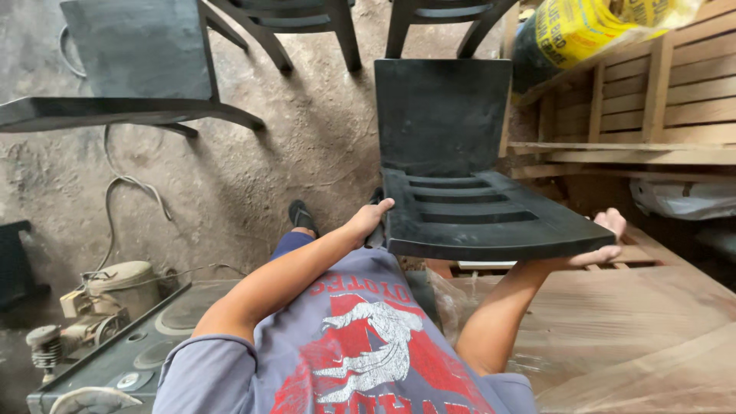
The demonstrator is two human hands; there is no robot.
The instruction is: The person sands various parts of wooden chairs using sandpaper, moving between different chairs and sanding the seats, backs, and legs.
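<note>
Black plastic chair [468, 195], held level above the lap, backrest away from the person. Left hand [369, 219] grips the seat's near-left edge, fingers curled under; right hand [606, 241] supports the right edge, fingers pressed together beneath. Even support at both edges likely prevents tilting.

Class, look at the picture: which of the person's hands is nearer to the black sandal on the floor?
The left. The left hand grips the black chair's seat edge just right of the sandal; the right hand supports the seat's far side, well away.
</note>
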